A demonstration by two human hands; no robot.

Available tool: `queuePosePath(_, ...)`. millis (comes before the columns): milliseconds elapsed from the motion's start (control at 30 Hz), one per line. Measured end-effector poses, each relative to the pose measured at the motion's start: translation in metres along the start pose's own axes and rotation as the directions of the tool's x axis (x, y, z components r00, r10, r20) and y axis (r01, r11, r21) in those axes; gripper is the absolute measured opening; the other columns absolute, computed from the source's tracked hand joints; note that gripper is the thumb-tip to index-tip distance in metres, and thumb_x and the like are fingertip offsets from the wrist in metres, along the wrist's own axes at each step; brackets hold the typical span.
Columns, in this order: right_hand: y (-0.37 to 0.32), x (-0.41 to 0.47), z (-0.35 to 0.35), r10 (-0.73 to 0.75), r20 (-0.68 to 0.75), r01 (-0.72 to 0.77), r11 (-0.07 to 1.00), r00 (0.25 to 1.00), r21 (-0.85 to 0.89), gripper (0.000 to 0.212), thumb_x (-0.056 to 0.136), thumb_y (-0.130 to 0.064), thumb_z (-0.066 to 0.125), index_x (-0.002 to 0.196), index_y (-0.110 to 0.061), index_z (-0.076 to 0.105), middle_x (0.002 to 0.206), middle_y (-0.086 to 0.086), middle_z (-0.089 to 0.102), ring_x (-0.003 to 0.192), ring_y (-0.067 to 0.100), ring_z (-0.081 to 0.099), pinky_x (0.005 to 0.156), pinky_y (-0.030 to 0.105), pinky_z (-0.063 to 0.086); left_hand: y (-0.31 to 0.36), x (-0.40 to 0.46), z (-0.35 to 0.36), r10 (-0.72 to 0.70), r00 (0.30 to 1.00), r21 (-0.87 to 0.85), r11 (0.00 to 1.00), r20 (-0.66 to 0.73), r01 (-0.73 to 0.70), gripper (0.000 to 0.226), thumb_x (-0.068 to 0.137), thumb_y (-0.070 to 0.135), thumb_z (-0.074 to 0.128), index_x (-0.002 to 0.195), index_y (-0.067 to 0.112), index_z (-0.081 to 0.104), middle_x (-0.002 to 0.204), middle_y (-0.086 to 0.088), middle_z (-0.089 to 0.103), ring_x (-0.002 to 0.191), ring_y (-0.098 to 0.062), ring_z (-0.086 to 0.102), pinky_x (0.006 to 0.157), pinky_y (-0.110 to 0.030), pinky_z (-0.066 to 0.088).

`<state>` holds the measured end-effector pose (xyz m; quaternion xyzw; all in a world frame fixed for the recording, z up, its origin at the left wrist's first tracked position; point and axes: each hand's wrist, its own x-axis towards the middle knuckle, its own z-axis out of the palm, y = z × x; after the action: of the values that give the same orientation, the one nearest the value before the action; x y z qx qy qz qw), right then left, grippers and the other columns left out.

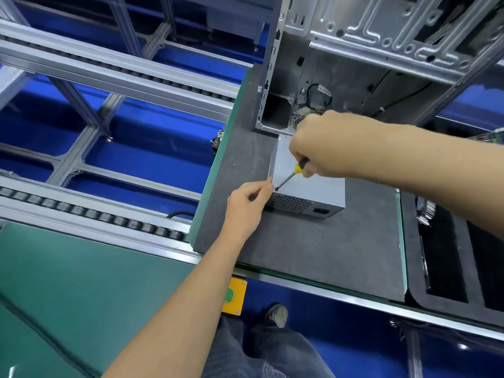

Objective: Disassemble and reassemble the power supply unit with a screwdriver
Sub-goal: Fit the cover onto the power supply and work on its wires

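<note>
head view, going from left to right: roller conveyor rails (81, 211) run along the left side, then a green mat (81, 282), then the dark grey table (313, 249) that carries the work. the left hand (246, 204) sits at the near left corner of the power supply unit (308, 181), fingers curled and its fingertips (268, 185) pinched together right against that corner, beside the tool tip; it looks to be steadying the box or guarding a small screw, though no screw can be made out. the power supply unit lies flat on the table with its vented face and socket turned toward the person, probably so the top corner fasteners can be reached from above. it rests just in front of an open computer case (354, 50), with its cables trailing back toward the case. the right hand (324, 144) comes in from the right, fingers wrapped around the yellow and black handle of the screwdriver (290, 175), whose shaft slants down and left so the tip meets the top near left corner. further right lies a black foam tray (447, 268).
</note>
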<state>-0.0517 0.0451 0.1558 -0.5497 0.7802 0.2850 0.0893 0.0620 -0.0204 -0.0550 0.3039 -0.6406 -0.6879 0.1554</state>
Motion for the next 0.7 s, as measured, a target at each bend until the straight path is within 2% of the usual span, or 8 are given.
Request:
queuePosePath(100,-0.006,0.0,-0.006,0.041,0.056,-0.038,0.998,0.998,-0.053,0.027,0.093,-0.023,0.059,0.073,-0.012,0.045,0.072,0.002,0.032,0.056,0.021,0.041,0.047,0.026,0.025,0.0,0.0,0.001,0.002,1.0,-0.009,1.0,-0.004,-0.002,0.013,0.096,0.032,0.065,0.102,0.032,0.076,0.107,0.013,0.071,0.098,0.004,0.064,0.086,-0.013,0.048)
queuePosePath(233,-0.016,0.013,-0.014,0.059,0.236,-0.081,0.993,0.97,0.081,0.031,0.097,-0.024,0.052,0.067,-0.014,0.047,0.069,0.001,0.048,0.053,0.013,0.04,0.044,0.025,0.028,0.001,0.0,0.002,0.01,1.0,-0.014,1.0,-0.019,-0.01,0.014,0.096,0.029,0.065,0.104,0.027,0.077,0.102,0.011,0.072,0.091,0.004,0.064,0.081,-0.012,0.047)
queuePosePath(300,-0.011,0.026,-0.016,0.109,0.401,-0.242,0.923,0.91,0.299,0.029,0.099,-0.024,0.051,0.073,-0.012,0.055,0.067,0.0,0.056,0.039,0.012,0.038,0.038,0.019,0.028,0.001,-0.001,0.002,0.004,1.0,-0.014,1.0,-0.016,-0.004,0.013,0.096,0.029,0.065,0.102,0.028,0.076,0.103,0.011,0.072,0.092,0.004,0.064,0.083,-0.014,0.048)
queuePosePath(367,0.001,0.028,-0.013,0.142,0.542,-0.421,0.796,0.828,0.435,0.035,0.101,-0.031,0.05,0.077,-0.007,0.06,0.059,0.001,0.053,0.035,0.014,0.032,0.038,0.018,0.026,0.003,-0.002,0.001,0.006,1.0,0.003,1.0,-0.004,-0.006,0.012,0.096,0.029,0.064,0.098,0.035,0.075,0.106,0.013,0.072,0.097,0.004,0.064,0.087,-0.017,0.049)
queuePosePath(467,0.013,0.012,-0.003,0.129,0.408,-0.282,0.897,0.904,0.339,0.036,0.086,-0.048,0.068,0.098,-0.015,0.063,0.079,0.0,0.064,0.06,0.018,0.054,0.054,0.025,0.043,0.003,-0.001,0.0,-0.006,1.0,-0.001,1.0,0.008,0.006,0.013,0.096,0.029,0.064,0.099,0.035,0.075,0.113,0.017,0.071,0.103,0.004,0.064,0.094,-0.021,0.049)
queuePosePath(533,0.005,0.0,0.005,0.079,0.232,-0.124,0.974,0.97,0.191,0.03,0.085,-0.035,0.072,0.106,-0.018,0.06,0.091,0.001,0.055,0.069,0.016,0.052,0.055,0.027,0.04,0.003,0.0,0.0,-0.015,1.0,-0.001,1.0,0.016,0.015,0.014,0.096,0.03,0.064,0.103,0.029,0.077,0.116,0.018,0.07,0.104,0.005,0.063,0.095,-0.022,0.049)
queuePosePath(633,-0.01,-0.004,0.005,-0.012,-0.056,0.011,1.0,0.998,-0.019,0.011,0.092,-0.017,0.062,0.088,-0.011,0.054,0.077,0.003,0.033,0.068,0.028,0.043,0.059,0.032,0.038,0.002,0.001,0.0,-0.01,1.0,0.0,1.0,0.011,0.01,0.019,0.096,0.031,0.064,0.109,0.025,0.076,0.112,0.014,0.071,0.102,0.002,0.064,0.092,-0.02,0.049)
queuePosePath(700,-0.014,0.001,0.003,-0.049,-0.061,0.044,0.995,0.997,-0.085,0.035,0.093,-0.018,0.06,0.071,-0.011,0.035,0.07,0.002,0.024,0.064,0.026,0.041,0.06,0.034,0.039,0.001,0.0,0.001,0.0,1.0,0.005,1.0,0.001,0.0,0.018,0.096,0.031,0.064,0.108,0.025,0.076,0.106,0.01,0.072,0.094,0.001,0.064,0.086,-0.017,0.047)
